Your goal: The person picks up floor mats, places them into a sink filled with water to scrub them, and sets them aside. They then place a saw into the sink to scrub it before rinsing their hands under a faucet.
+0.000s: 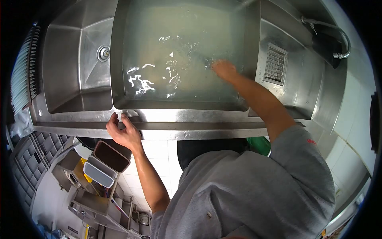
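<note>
A large steel sink basin [117, 59] is filled with cloudy, greenish water [187, 24] that is rippled and glinting in its middle. My right hand [225, 70] reaches into the water on the right side of the basin. Its fingers are under the surface, so I cannot see whether they hold anything. At the front ledge [179, 115], left of centre, my left hand [124, 131] rests against the steel rim. Its thumb and fingers are apart, and nothing shows between them.
A second sink [63, 59] with a drain [103, 53] adjoins on the left. Stacked plates [22, 71] stand in a rack beyond it. On the right are a drain grate [275, 64] and a hose tap [345, 38]. Below left are a brown bin [112, 156] and a grey bin [98, 171].
</note>
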Tool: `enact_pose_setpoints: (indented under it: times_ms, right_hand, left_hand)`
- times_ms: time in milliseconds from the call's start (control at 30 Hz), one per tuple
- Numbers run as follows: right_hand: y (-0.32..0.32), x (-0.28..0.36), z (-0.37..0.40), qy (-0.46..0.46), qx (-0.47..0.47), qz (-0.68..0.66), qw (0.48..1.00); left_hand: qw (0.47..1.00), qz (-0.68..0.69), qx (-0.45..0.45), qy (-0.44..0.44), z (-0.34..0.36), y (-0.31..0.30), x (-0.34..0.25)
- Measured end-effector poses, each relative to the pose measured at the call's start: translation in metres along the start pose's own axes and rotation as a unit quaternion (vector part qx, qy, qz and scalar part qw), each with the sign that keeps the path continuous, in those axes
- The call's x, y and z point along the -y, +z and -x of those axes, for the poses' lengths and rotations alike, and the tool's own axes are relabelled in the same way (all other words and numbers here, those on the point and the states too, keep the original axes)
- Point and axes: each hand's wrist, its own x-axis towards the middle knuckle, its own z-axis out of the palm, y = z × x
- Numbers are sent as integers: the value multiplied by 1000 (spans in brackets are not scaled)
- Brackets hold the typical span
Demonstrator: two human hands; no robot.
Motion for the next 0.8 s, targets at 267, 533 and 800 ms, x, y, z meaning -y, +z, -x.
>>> enact_pose_setpoints:
  times_ms: [267,533,800]
  right_hand:
    - [-64,20,-51,-67,92,111,987]
    - [17,3,16,149,147,-110,972]
    - [124,-25,11,132,61,-215,966]
  left_hand:
    - [1000,-4,-1,3,-1,4,-2]
    - [1000,-21,13,7,0,2,3]
    - [1000,-20,16,-9,1,1,-1]
